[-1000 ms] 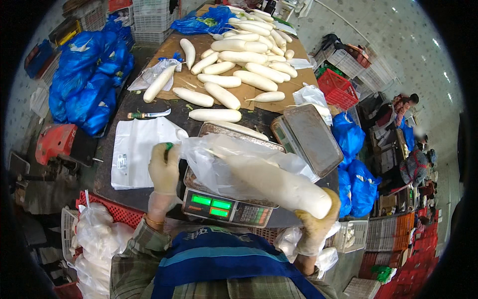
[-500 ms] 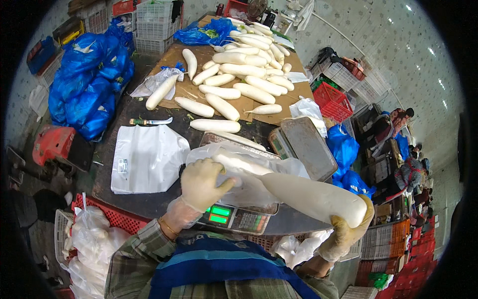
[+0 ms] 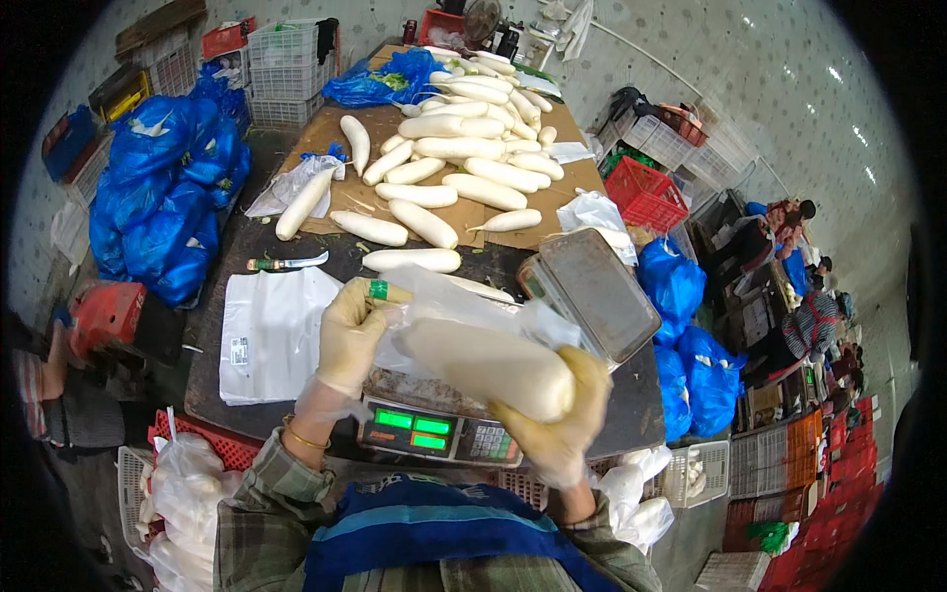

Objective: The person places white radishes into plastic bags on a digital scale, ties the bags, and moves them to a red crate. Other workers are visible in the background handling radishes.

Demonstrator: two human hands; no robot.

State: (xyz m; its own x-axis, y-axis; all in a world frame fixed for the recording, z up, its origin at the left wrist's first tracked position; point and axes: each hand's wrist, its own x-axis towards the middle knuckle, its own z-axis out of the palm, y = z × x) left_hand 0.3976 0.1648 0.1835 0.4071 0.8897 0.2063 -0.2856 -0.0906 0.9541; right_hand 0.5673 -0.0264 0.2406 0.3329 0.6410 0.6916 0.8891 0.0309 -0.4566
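Observation:
My right hand (image 3: 564,419), in a pale glove, is wrapped around the thick end of a large white radish (image 3: 483,365) above the weighing scale (image 3: 459,434). The radish's far end is in or behind a thin clear plastic bag (image 3: 449,299); which one is hard to make out. My gloved left hand (image 3: 353,331), with green tape on a finger, pinches the bag's edge. Under the radish, the scale's metal pan is partly hidden, and its green displays are lit. Left of my left hand lies a flat stack of white plastic bags (image 3: 271,340).
Many radishes (image 3: 459,148) cover cardboard at the table's far side. A knife (image 3: 286,262) lies beyond the bag stack. A second scale (image 3: 602,296) stands right. Filled blue bags (image 3: 163,197) are piled left; others (image 3: 671,286) sit right. Another person's arm (image 3: 51,365) shows at far left.
My right hand has brought the radish left and inward, over the scale. My left hand has shifted left and lifted the bag's edge. A person's arm has appeared at far left.

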